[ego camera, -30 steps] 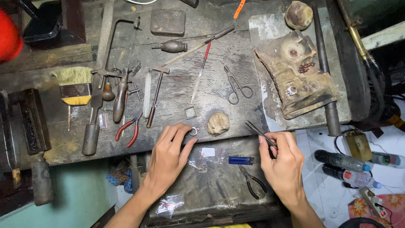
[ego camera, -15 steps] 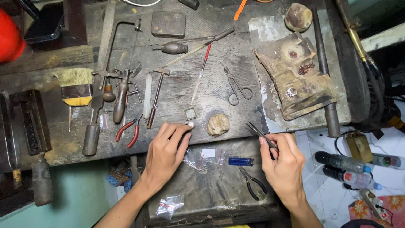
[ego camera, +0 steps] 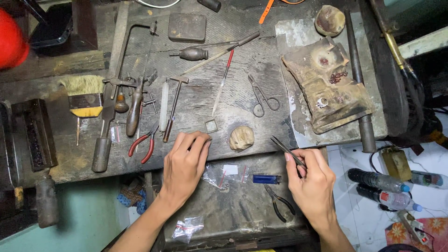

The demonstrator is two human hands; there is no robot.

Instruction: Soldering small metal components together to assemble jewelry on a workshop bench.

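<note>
Worn wooden tabletop w/ tools all over; left hand lies flat, fingers loose & grasping nothing, tips at the tabletop edge just below a small square frame. Right hand is pinched round thin tweezers, tips pointing up-left twd a pale lump; blue lighter & black pliers sit between the hands on the lower tray

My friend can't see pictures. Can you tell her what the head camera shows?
Two bare hands work at a dark, worn workbench crowded with tools. The right hand grips tweezers; the left hand rests fingers-down beside red-handled pliers, with scissors and a brush farther back.
</note>
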